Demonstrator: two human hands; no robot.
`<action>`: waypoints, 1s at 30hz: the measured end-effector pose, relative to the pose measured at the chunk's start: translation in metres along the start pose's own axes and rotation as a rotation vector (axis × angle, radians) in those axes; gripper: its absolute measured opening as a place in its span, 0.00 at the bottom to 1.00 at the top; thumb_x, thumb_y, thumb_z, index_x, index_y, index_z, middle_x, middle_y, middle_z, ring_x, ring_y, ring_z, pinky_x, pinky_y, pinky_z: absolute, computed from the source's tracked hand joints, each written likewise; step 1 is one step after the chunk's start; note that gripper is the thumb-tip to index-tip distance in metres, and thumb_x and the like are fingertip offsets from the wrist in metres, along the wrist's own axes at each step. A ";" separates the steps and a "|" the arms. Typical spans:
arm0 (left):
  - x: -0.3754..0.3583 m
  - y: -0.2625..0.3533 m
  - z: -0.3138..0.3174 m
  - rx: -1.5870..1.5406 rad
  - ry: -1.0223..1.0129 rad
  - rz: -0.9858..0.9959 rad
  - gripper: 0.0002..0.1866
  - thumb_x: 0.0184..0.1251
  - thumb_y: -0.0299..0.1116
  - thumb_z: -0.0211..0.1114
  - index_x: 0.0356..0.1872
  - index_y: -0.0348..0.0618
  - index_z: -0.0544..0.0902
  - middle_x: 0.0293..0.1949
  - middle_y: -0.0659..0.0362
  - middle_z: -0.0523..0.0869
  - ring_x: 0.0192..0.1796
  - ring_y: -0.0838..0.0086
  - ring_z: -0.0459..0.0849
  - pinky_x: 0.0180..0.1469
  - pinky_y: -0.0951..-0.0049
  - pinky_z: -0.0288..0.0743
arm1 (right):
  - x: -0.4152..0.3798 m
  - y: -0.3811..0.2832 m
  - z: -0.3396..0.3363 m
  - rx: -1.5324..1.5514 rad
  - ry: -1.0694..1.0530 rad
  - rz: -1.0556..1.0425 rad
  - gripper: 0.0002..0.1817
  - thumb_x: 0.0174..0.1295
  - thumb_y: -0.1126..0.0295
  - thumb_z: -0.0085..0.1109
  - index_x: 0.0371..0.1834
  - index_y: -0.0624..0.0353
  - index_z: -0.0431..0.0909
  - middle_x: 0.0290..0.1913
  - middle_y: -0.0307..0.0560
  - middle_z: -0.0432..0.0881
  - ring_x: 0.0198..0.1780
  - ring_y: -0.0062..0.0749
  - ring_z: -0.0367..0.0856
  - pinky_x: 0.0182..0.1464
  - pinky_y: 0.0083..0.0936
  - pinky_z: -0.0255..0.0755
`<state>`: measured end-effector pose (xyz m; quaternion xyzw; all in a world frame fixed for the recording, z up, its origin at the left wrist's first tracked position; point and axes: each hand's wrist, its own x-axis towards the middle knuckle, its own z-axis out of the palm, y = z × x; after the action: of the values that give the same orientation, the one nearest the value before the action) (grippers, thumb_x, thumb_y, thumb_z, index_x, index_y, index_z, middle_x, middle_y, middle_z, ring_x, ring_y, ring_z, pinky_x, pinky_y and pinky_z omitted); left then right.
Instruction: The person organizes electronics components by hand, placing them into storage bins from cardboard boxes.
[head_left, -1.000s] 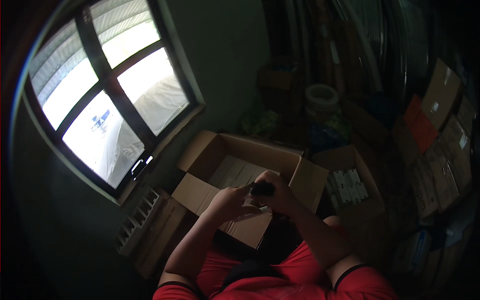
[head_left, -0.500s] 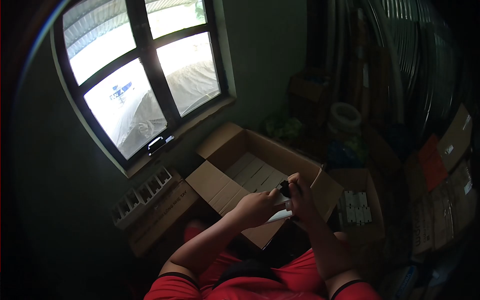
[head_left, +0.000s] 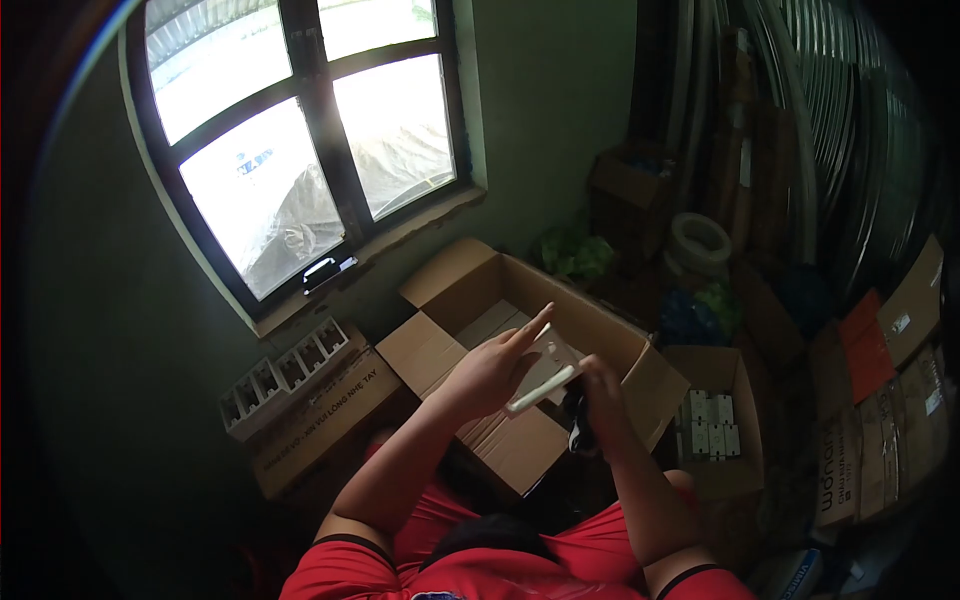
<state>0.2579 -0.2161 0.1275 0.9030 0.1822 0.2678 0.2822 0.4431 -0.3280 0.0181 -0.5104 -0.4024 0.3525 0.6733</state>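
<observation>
A flat white piece [head_left: 545,372] with a raised edge is tilted between my two hands, above the open cardboard box [head_left: 590,308]. My left hand [head_left: 492,372] is at its left side, fingers stretched out toward the window. My right hand [head_left: 601,392] has its fingers closed at the piece's right side, around a black object [head_left: 577,418] that hangs below them. What the black object is cannot be made out. Rows of white pieces [head_left: 490,325] lie inside the box under my hands.
At left, white open frames [head_left: 285,375] stand on a closed carton [head_left: 325,420]. A smaller box [head_left: 745,400] at right holds several white blocks [head_left: 712,425]. Behind are a white coil [head_left: 700,240], a green plastic bag [head_left: 575,255] and a window [head_left: 325,150].
My left hand's fingers have opened and stretched out. The white piece now shows more of its face. The black object has moved down with my right hand. The view has shifted slightly.
</observation>
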 end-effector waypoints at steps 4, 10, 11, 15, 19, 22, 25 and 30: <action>-0.008 -0.006 0.011 0.134 -0.389 -0.052 0.33 0.78 0.36 0.58 0.81 0.60 0.60 0.54 0.44 0.84 0.51 0.49 0.86 0.53 0.55 0.79 | 0.006 -0.031 -0.008 0.168 0.013 -0.185 0.08 0.76 0.66 0.52 0.42 0.59 0.72 0.37 0.38 0.75 0.39 0.20 0.75 0.39 0.22 0.74; -0.013 -0.008 0.038 -0.006 -0.360 -0.039 0.16 0.76 0.40 0.60 0.51 0.35 0.78 0.46 0.40 0.85 0.49 0.41 0.84 0.50 0.50 0.77 | 0.005 -0.035 0.002 -0.235 -0.183 -0.355 0.03 0.70 0.76 0.54 0.40 0.59 0.70 0.40 0.42 0.72 0.43 0.22 0.72 0.47 0.24 0.71; -0.012 -0.009 0.038 -0.028 -0.345 -0.032 0.17 0.76 0.41 0.60 0.50 0.35 0.78 0.46 0.40 0.85 0.48 0.42 0.83 0.49 0.50 0.77 | 0.004 -0.034 0.001 -0.212 -0.181 -0.314 0.04 0.69 0.77 0.54 0.41 0.59 0.69 0.40 0.41 0.72 0.43 0.22 0.71 0.51 0.24 0.69; -0.014 -0.013 0.033 -0.193 -0.199 -0.025 0.16 0.76 0.37 0.59 0.55 0.35 0.79 0.42 0.41 0.86 0.46 0.45 0.86 0.48 0.53 0.79 | 0.004 -0.035 0.001 -0.202 -0.168 -0.358 0.03 0.70 0.76 0.53 0.42 0.59 0.69 0.40 0.41 0.71 0.44 0.22 0.70 0.50 0.24 0.69; -0.006 0.005 0.011 -0.223 -0.313 -0.237 0.17 0.76 0.34 0.59 0.59 0.36 0.80 0.38 0.43 0.86 0.44 0.50 0.89 0.45 0.53 0.80 | -0.002 -0.029 0.000 -0.206 -0.158 -0.295 0.02 0.71 0.74 0.52 0.42 0.59 0.69 0.39 0.41 0.72 0.42 0.23 0.71 0.50 0.25 0.69; -0.005 0.018 0.028 0.039 -0.557 -0.187 0.13 0.74 0.33 0.59 0.51 0.36 0.81 0.38 0.43 0.87 0.42 0.47 0.87 0.45 0.51 0.80 | 0.003 -0.033 -0.004 -0.344 -0.156 -0.338 0.02 0.72 0.73 0.52 0.41 0.59 0.70 0.38 0.42 0.73 0.41 0.25 0.72 0.48 0.26 0.69; -0.007 0.000 0.035 -0.018 -0.390 -0.008 0.12 0.74 0.34 0.58 0.50 0.37 0.81 0.40 0.43 0.86 0.45 0.46 0.85 0.48 0.52 0.79 | 0.007 -0.030 -0.004 -0.299 -0.110 -0.334 0.03 0.72 0.73 0.52 0.39 0.59 0.71 0.37 0.43 0.74 0.40 0.28 0.73 0.47 0.27 0.69; -0.002 -0.015 0.030 -0.379 0.002 -0.260 0.15 0.79 0.33 0.54 0.57 0.35 0.80 0.42 0.41 0.87 0.48 0.44 0.85 0.51 0.56 0.79 | 0.004 -0.031 -0.011 -0.146 -0.099 -0.354 0.03 0.72 0.73 0.52 0.40 0.59 0.71 0.39 0.44 0.75 0.43 0.27 0.72 0.50 0.27 0.68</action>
<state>0.2708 -0.2177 0.0967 0.8026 0.2439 0.2594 0.4786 0.4566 -0.3357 0.0469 -0.4612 -0.5430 0.2233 0.6653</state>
